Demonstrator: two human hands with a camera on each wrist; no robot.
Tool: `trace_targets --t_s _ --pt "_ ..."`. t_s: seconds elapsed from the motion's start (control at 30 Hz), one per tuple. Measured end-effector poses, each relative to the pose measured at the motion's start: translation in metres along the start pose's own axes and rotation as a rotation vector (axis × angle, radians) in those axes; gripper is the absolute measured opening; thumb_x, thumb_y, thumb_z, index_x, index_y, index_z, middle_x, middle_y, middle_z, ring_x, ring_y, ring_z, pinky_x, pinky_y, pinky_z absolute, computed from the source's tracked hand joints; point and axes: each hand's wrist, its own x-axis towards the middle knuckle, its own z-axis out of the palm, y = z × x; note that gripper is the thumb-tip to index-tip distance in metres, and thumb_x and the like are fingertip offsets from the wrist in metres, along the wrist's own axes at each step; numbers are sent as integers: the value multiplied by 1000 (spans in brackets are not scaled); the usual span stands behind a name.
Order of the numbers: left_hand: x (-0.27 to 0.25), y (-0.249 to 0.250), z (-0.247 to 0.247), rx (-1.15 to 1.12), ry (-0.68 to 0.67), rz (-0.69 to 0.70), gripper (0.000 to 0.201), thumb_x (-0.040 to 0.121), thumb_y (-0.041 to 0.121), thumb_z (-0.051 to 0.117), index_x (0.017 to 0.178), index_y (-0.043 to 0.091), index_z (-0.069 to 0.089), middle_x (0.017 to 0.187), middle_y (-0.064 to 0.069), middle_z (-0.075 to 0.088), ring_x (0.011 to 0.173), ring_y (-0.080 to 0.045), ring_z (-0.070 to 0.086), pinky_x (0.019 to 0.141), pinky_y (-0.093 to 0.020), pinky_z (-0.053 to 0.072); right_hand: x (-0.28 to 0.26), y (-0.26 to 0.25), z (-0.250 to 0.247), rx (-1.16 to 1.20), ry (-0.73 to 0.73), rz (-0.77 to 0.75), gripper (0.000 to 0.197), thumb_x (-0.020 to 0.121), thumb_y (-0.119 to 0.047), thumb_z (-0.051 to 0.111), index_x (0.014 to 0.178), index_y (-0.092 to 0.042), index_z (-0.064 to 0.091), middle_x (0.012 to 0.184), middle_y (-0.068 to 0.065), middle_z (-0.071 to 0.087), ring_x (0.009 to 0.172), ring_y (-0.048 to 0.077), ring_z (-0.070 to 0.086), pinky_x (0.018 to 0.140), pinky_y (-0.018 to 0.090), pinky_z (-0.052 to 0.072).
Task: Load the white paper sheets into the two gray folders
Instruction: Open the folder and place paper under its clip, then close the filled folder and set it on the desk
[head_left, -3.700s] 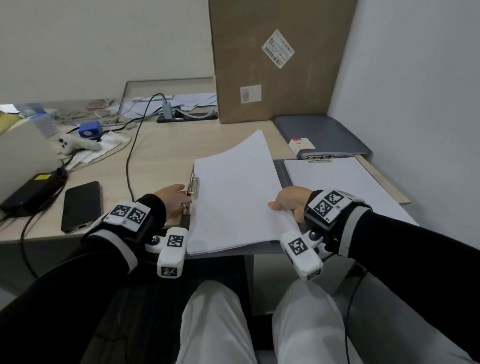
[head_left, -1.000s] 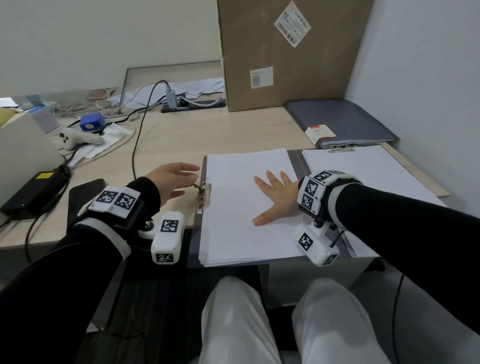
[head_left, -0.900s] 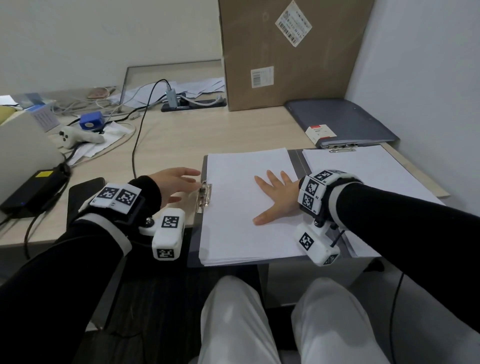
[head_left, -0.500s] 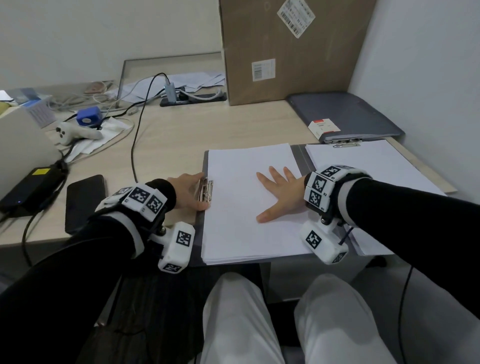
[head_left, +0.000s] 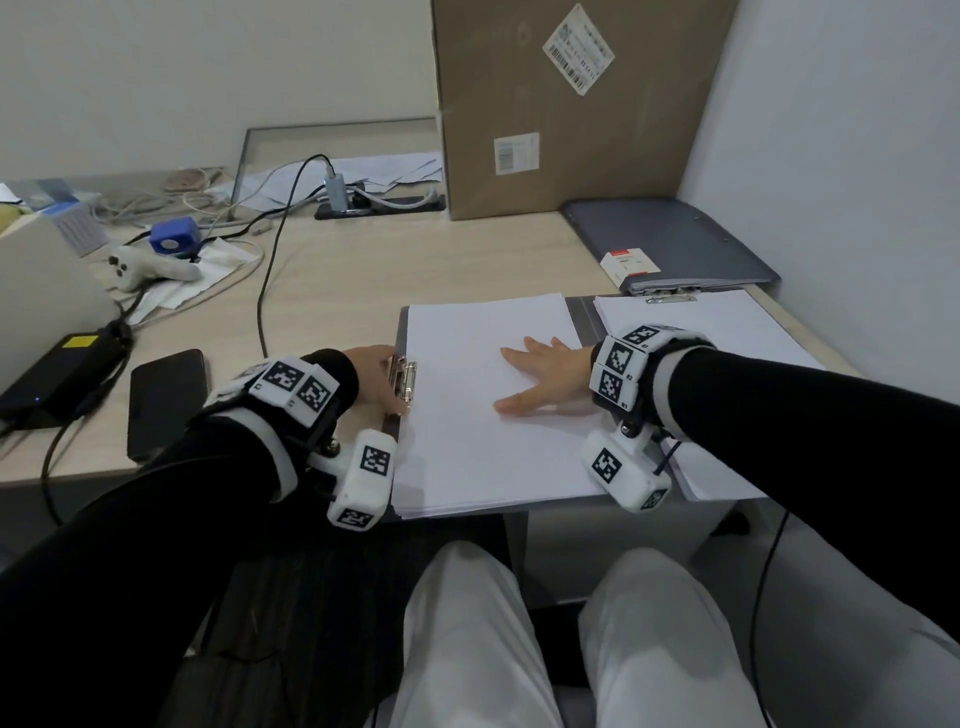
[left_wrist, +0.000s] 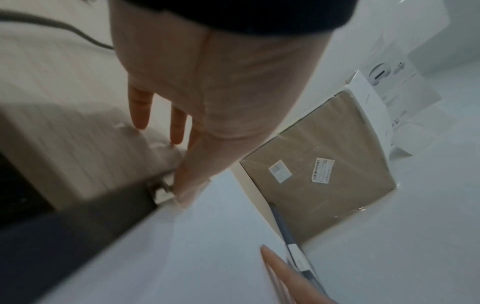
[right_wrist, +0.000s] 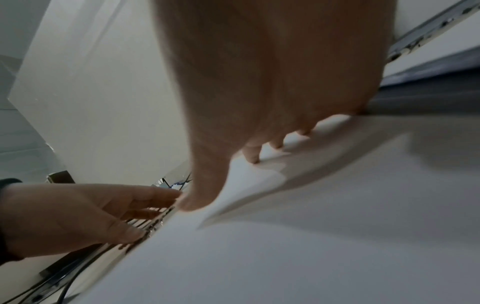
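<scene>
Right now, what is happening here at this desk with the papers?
A person is filing paper. The right hand lies flat, fingers spread, on a stack of white sheets in an open gray folder. The left hand is at the folder's metal clip on the stack's left edge. A second stack of sheets lies to the right, and a closed gray folder rests behind it.

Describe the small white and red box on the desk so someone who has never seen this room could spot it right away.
Start at the tall brown cardboard carton leaning on the back wall. To its right, in the desk's far right corner, lies a closed dark gray folder. The small white box with a red stripe sits on that folder's near left corner, the only red-marked thing beside plain white paper sheets.
</scene>
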Motion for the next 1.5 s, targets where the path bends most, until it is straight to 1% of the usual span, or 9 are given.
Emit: trace_targets --t_s 0.17,0.3,0.47,0.7,0.8,0.97,1.1,1.27,1.5 --pt "-3 20 5 -99 74 -153 52 90 19 58 134 -2 43 107 -10 44 95 -21 42 80 -28 37 -21 17 -15 265 177 23 87 87 -56 52 153 -28 3 162 -1 -3 149 25 -12 121 45 -2" --pt "-12 33 13 -34 90 -238 23 91 20 57 95 -2 53 83 -14 54 73 -25 53 63 -28 44 -57 57 -1 400 277 76 73 89 -40 58 151 -19 24 160 1 18 148 21 17 117 32 16" --pt "-39 47 31 90 120 -282 70 89 33 60 140 -5 32 143 -18 43 130 -28 47 106 -33 39 -98 115 44 489 392 297 74 84 -33 66 147 -17 30 154 5 31 141 25 32 112 33 26" --pt "-51 55 31 13 3 -324 66 87 25 64 139 -5 37 145 -17 42 134 -30 41 111 -37 33 -133 181 65 486 424 606 111 63 -62 73 149 -14 22 154 10 31 141 29 31 114 39 30" --pt "-49 55 32 8 36 -310 70 89 32 59 141 -5 32 149 -15 38 137 -28 38 112 -33 31 -121 211 72 525 409 651 139 30 -82 72 144 -12 35 146 9 45 132 29 45 108 38 38" --pt "-62 63 23 -59 129 -308 63 93 23 55 140 -11 30 149 -21 34 138 -31 35 113 -35 28 -139 208 64 659 396 648 68 71 -35 79 126 -3 56 122 8 60 119 29 56 92 29 41" --pt "-73 61 2 -124 257 -266 60 91 21 58 135 -14 38 143 -26 42 132 -35 42 108 -37 34 -149 204 47 684 425 662 67 77 -35 75 129 1 52 134 16 55 122 33 52 100 35 42" --pt "-87 59 -24 -253 436 -200 62 87 30 63 129 -12 46 129 -26 55 119 -36 55 95 -37 44 -167 190 27 841 591 470 38 90 -15 61 122 5 53 120 19 59 103 28 56 87 33 43" --pt "-97 80 -46 -607 481 46 40 83 7 65 121 -3 57 115 -19 63 104 -37 63 90 -41 50 -165 170 5 1142 860 265 27 85 -7 65 103 -15 47 114 12 60 107 32 61 98 49 48"
